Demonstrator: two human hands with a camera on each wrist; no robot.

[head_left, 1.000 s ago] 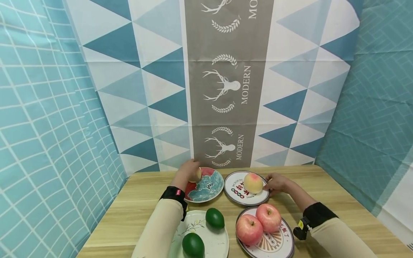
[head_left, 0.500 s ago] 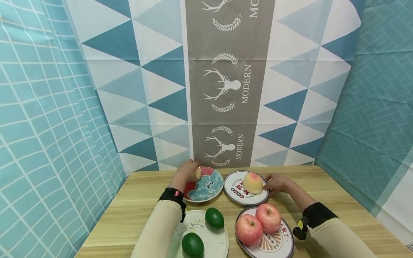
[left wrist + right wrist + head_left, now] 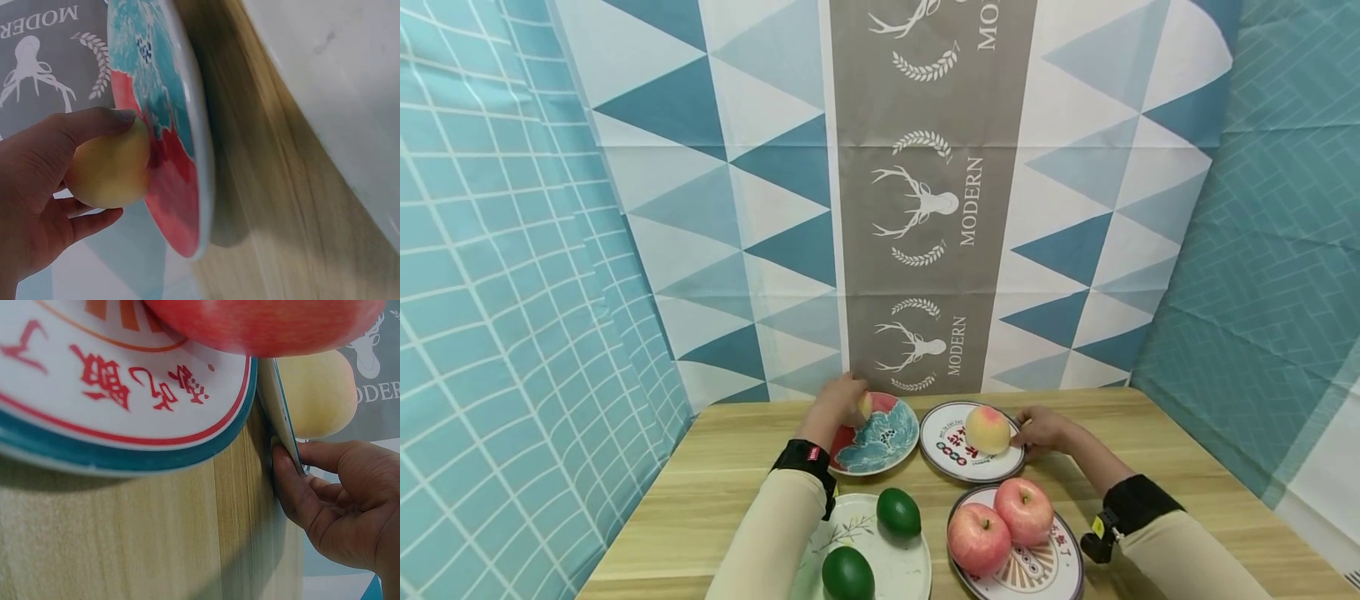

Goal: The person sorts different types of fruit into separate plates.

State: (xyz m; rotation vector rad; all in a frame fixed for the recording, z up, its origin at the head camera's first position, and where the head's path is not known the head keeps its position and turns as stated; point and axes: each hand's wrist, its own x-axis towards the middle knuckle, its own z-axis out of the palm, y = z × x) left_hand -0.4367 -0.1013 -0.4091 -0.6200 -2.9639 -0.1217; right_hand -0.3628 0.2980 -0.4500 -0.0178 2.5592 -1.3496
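My left hand (image 3: 44,181) grips a yellow peach (image 3: 109,165) at the left side of a red and blue floral plate (image 3: 883,433). In the left wrist view the thumb lies over the fruit, with fingers beneath; whether the peach touches the plate I cannot tell. On the right, my right hand (image 3: 350,494) pinches the rim of a white plate with red lettering (image 3: 951,433), thumb and fingers on opposite faces of the edge. A second peach (image 3: 987,429), yellow with a pink top, sits on that plate close to the fingers.
Nearer me, a pale plate (image 3: 902,571) carries two dark green avocado-like fruits (image 3: 898,512), partly behind my left forearm. Beside it, a dark-rimmed plate (image 3: 1060,558) bears two pink-red apples (image 3: 979,537). All stand on a wooden table (image 3: 685,492) before a patterned backdrop (image 3: 790,217).
The left hand shifts the peach very slightly to the right. My right hand keeps its pinch on the white plate's rim, and the plates stay in place.
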